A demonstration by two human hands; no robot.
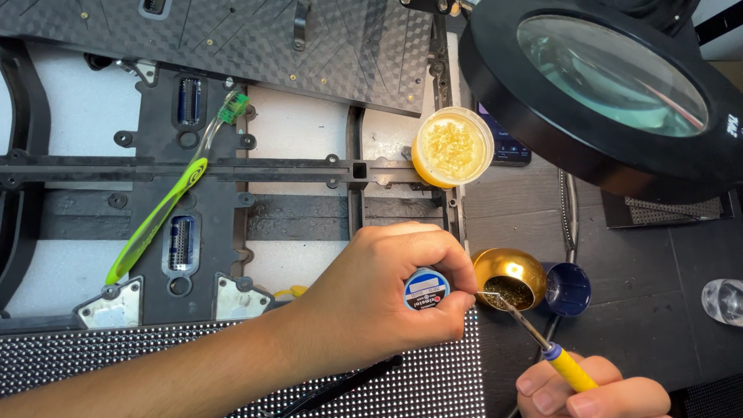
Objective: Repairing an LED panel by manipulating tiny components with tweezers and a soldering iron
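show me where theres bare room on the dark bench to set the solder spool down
Bare dark tabletop lies between the magnifier lamp, the blue lid and the clear object. It is crowded around the gold tip-cleaner bowl, where both hands meet.

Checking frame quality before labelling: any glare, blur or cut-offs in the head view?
Head view: evenly lit and mostly sharp. Glare on the magnifier lens and the gold tip-cleaner bowl. The clear thing at the right edge is blurred. The right hand is cut by the bottom edge; the left hand is sharp.
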